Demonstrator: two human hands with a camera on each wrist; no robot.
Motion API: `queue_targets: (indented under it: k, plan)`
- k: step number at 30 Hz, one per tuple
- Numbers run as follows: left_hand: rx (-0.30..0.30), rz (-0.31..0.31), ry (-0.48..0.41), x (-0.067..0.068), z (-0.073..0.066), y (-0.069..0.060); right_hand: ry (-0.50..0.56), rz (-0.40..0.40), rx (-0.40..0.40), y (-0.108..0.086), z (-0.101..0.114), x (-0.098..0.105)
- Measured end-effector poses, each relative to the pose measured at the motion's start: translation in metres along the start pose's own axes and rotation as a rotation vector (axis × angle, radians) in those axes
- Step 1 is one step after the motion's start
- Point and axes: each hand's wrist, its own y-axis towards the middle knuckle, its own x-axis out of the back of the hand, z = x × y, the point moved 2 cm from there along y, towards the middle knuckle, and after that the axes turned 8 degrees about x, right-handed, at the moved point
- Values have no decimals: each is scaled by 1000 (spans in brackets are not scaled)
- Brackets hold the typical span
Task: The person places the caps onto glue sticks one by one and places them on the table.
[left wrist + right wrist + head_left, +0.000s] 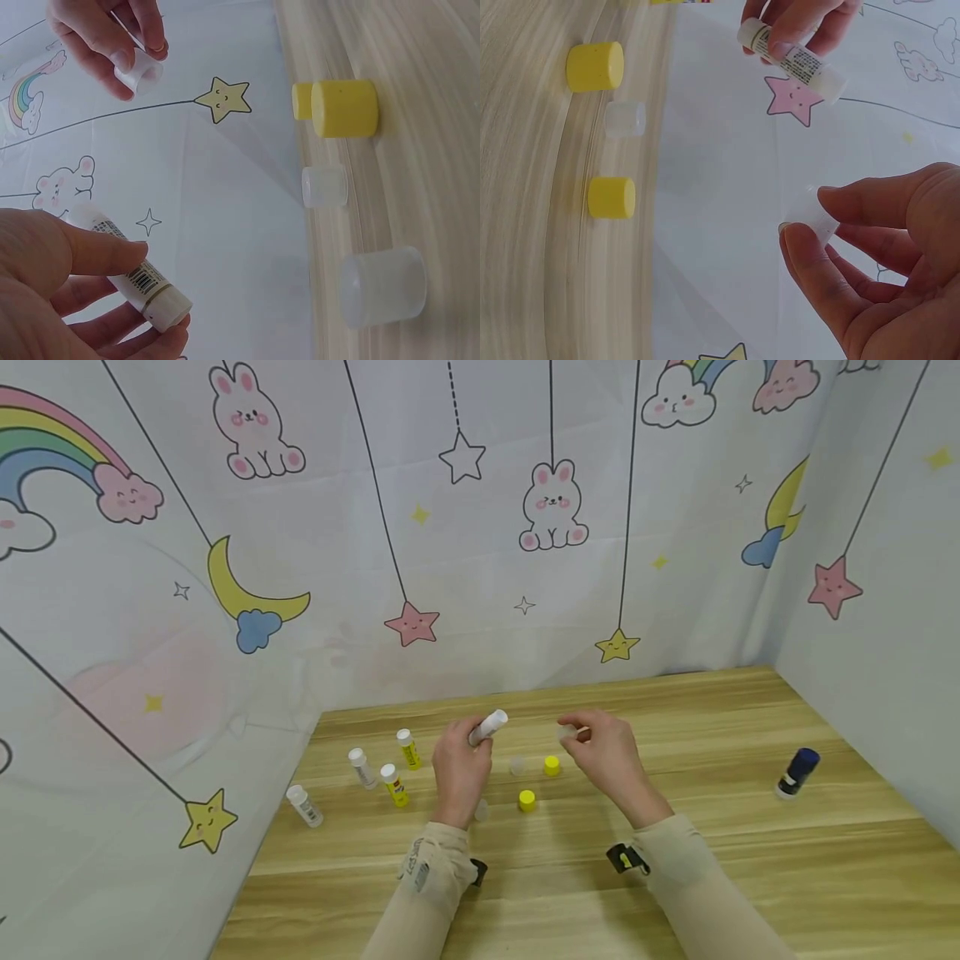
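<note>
In the head view, the left hand (459, 772) held a slim white tube (489, 727) above the surface (555, 902), its fingers curled round it and the tube tilted towards two o'clock; the right hand (606, 752), at three o'clock from the left, pinched a small translucent cap (567, 733) between narrowed fingers; between eight and ten o'clock from the left hand stood the far yellow tube (408, 749), the near yellow tube (393, 786), the inner white-labelled tube (362, 768) and the outer white-labelled tube (304, 806), all white-topped, contents hidden; a dark blue tube (797, 773) stood well apart, at three o'clock from the right hand; labels here were too small to read, and lettering on the left sleeve (438, 864) was blurred.

In the left wrist view, the slim white tube showed a barcode (144, 279) on its pale label; at eleven o'clock the pinched cap showed its open end; two yellow caps (351, 109) sat at two o'clock, the middle frosted cap (325, 186) at three, the near frosted cap (382, 287) at four.

In the right wrist view, the tube, at one o'clock, bore rows of small, unreadable dark print; the pinched cap lay between thumb and fingers, right of centre.
</note>
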Motion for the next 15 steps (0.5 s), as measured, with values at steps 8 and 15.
queue_targets:
  k: [8, 15]
  plan:
    - [-24, -8, -5, -2, -2, -1, 7, -3, 3, -1, 2, 1]
    - [-16, 15, 17, -4, -2, -2, 31, 11, -8, 0, 4, -1]
